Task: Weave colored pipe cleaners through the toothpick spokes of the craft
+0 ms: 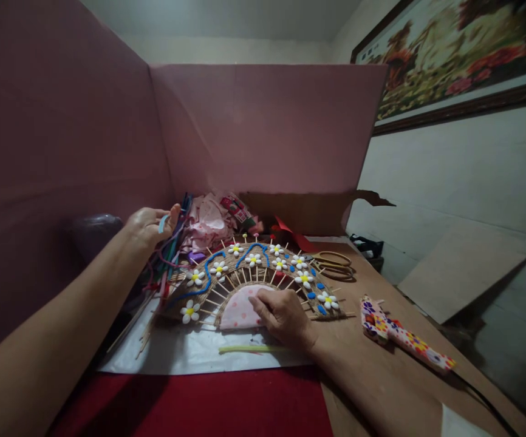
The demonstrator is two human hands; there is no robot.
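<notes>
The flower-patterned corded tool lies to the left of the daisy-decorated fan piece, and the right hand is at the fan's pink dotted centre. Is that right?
Not quite: the head view shows the flower-patterned corded tool to the right of the daisy-decorated fan piece. The right hand is indeed at the pink dotted centre.

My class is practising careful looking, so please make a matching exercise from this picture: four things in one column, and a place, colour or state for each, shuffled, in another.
Column one
1. Left hand
2. Right hand
3. Scissors
4. Corded tool

Column two
A. Covered in a flower pattern
B. On the spotted pink half-circle
C. Gold-brown handles
D. Raised, with a light blue strip

Right pairs: 1-D, 2-B, 3-C, 4-A
</notes>
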